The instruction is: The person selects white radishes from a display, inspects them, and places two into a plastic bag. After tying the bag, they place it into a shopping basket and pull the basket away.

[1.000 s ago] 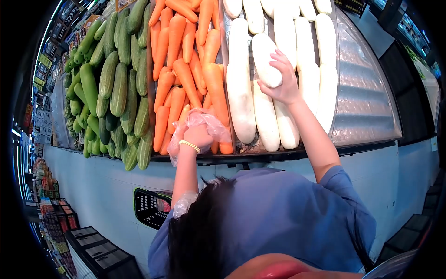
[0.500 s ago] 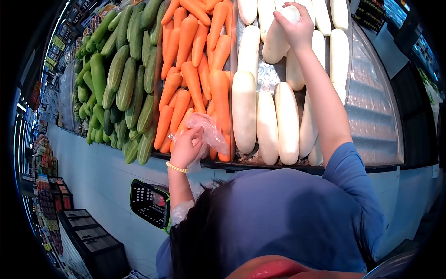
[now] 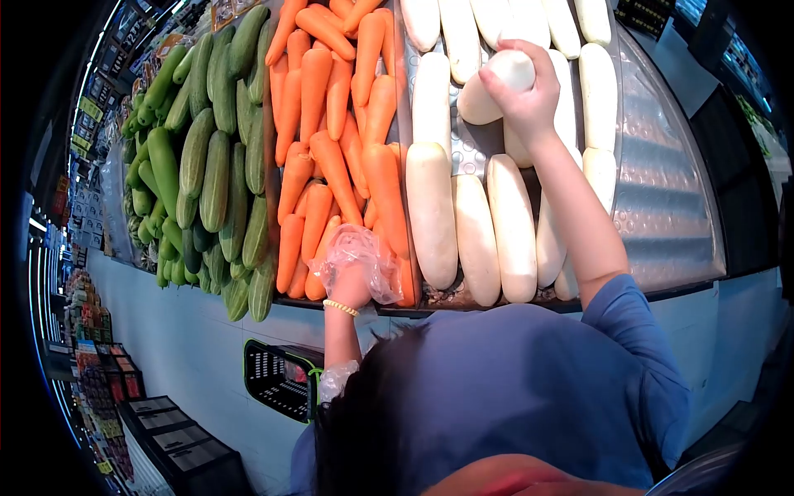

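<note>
My right hand (image 3: 529,91) is wrapped round a white radish (image 3: 488,97), gripping its thick end while its other end slants down to the left above the radish display. Lower left, over the front of the carrots (image 3: 312,91), is my left hand (image 3: 351,281) with a clear plastic bag (image 3: 364,252) bunched over its fingers. The film blurs the exact finger positions. A beaded bracelet (image 3: 341,307) circles that wrist, and more crumpled clear plastic (image 3: 335,379) hangs on the forearm. Several white radishes (image 3: 432,217) lie in rows beneath my right arm.
Left of the carrots are piled cucumbers (image 3: 217,182) and smaller green vegetables (image 3: 164,165). A bumpy grey mat (image 3: 662,182) lines the display at right. On the floor by my left side stands a black basket (image 3: 277,384) with a green rim; dark cabinets (image 3: 182,442) stand further left.
My right hand has drawn the radish slightly toward me. My left hand has moved into or behind the bag, which now covers its fingers. The whole view has shifted a little.
</note>
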Demonstrator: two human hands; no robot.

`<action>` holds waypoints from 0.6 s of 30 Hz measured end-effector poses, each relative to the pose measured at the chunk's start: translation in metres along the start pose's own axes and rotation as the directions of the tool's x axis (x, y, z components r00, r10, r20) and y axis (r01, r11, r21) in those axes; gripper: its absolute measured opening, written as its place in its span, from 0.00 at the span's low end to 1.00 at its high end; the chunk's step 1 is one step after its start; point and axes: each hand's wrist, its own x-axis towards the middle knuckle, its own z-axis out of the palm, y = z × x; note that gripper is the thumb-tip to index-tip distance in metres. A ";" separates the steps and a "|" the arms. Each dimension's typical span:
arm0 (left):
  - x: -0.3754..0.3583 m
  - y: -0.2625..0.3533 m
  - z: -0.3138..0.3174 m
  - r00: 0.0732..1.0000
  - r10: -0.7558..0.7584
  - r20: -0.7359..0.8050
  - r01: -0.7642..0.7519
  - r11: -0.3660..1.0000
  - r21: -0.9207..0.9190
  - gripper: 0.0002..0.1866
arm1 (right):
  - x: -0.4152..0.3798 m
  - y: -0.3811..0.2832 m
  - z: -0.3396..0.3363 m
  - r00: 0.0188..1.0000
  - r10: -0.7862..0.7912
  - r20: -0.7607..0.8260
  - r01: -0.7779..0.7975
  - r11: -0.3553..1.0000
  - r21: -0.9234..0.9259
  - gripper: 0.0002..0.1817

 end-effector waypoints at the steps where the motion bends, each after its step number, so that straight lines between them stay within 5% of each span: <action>1: -0.004 0.003 -0.003 1.000 0.001 0.000 -0.001 0.997 -0.076 0.11 | -0.014 -0.008 -0.005 0.998 -0.063 0.023 0.063 0.998 -0.013 0.25; 5: -0.017 0.012 -0.034 0.996 0.005 -0.093 -0.025 0.975 -0.219 0.10 | -0.080 -0.039 -0.023 0.931 -0.336 0.140 0.339 0.941 0.003 0.30; 8: -0.026 0.050 -0.083 0.969 -0.176 -0.171 0.154 0.979 -0.134 0.07 | -0.135 -0.048 -0.033 0.873 -0.274 0.403 0.317 0.948 -0.041 0.28; 10: -0.022 0.033 -0.078 0.931 -0.131 -0.341 0.086 0.986 -0.146 0.05 | -0.160 -0.047 -0.036 0.857 -0.249 0.450 0.305 0.951 -0.055 0.26; 18: -0.013 0.039 -0.072 0.855 -0.123 -0.503 -0.057 0.943 -0.328 0.04 | -0.174 -0.060 -0.061 0.850 0.068 0.522 0.037 0.982 -0.187 0.35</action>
